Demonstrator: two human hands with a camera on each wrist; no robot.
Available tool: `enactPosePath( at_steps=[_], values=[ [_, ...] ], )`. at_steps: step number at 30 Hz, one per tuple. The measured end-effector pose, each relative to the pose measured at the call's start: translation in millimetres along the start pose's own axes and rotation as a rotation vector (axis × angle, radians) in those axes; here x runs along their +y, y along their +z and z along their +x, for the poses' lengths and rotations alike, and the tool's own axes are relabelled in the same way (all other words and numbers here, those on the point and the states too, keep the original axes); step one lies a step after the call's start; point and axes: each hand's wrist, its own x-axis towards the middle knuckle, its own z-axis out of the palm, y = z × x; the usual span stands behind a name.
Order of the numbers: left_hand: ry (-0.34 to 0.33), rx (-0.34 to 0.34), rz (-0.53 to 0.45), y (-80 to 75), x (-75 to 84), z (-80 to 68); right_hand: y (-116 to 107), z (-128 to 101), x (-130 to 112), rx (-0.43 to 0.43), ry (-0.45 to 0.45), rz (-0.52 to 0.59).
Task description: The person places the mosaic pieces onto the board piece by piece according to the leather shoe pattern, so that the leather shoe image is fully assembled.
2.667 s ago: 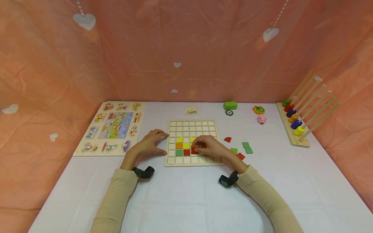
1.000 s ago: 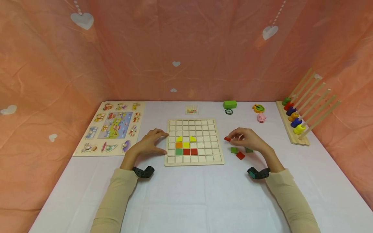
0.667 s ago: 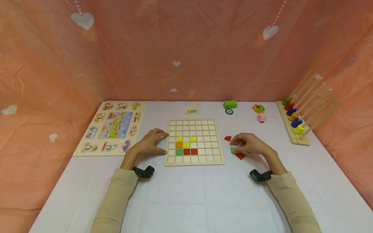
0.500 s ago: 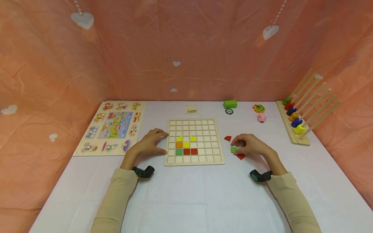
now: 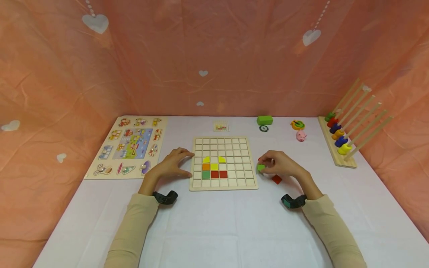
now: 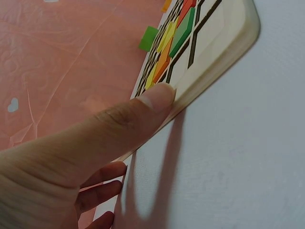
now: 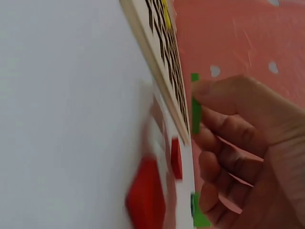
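Green tile (image 5: pixel 260 168) narrowly pinched, thus perhaps slip-prone, the right hand (image 5: pixel 280 163) is hovering beside the board's (image 5: pixel 224 188) right edge while the spread left hand (image 5: pixel 172 163) is touching its left.

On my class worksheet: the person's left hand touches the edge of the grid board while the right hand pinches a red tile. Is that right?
Not quite: the right hand pinches a green tile, not a red one, as the right wrist view shows. The left hand does touch the edge of the grid board.
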Motion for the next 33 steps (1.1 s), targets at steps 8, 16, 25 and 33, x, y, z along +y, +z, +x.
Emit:
enactPosePath(
  at_steps=[8,16,25,33],
  values=[
    [0.001,-0.001,-0.003,-0.1,0.4,0.0,24,24,-18,0.006,-0.154,0.056],
    [-0.008,0.000,-0.010,0.4,-0.2,0.5,45,38,-34,-0.031,-0.162,0.068],
    [-0.001,0.007,0.015,1.1,-1.2,1.2,57,44,-42,-0.069,-0.178,0.044],
    [-0.011,0.003,0.008,1.1,-1.2,1.2,59,45,-44,-0.065,-0.194,0.002]
  ],
)
